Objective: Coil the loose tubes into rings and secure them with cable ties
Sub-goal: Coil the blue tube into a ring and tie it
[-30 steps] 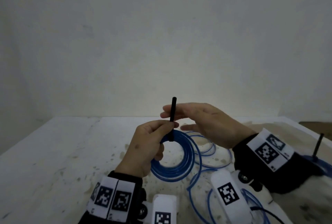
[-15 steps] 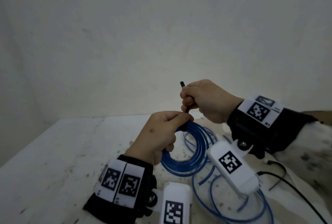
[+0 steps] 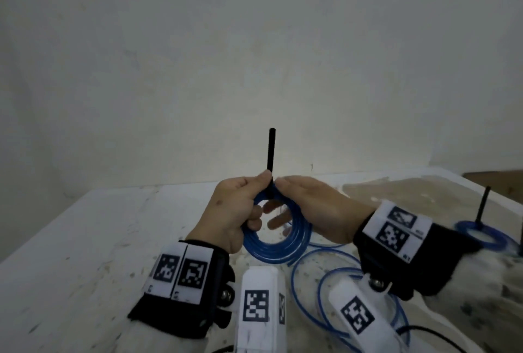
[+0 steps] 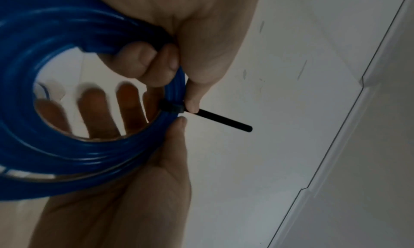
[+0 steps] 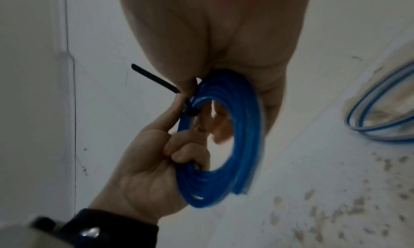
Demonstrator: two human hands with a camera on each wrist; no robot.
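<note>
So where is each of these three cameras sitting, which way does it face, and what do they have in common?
Head: worn on the head, looking forward and down at the table; shows both hands and wristbands.
Left wrist: looks along the left hand toward wall and ceiling; right hand's fingers show through the blue coil.
Right wrist: looks along the right hand toward table and wall; left hand visible.
Shared: all show the coil and black cable tie.

Upright blue coil (image 3: 278, 235), black tie (image 3: 270, 154) protruding
</note>
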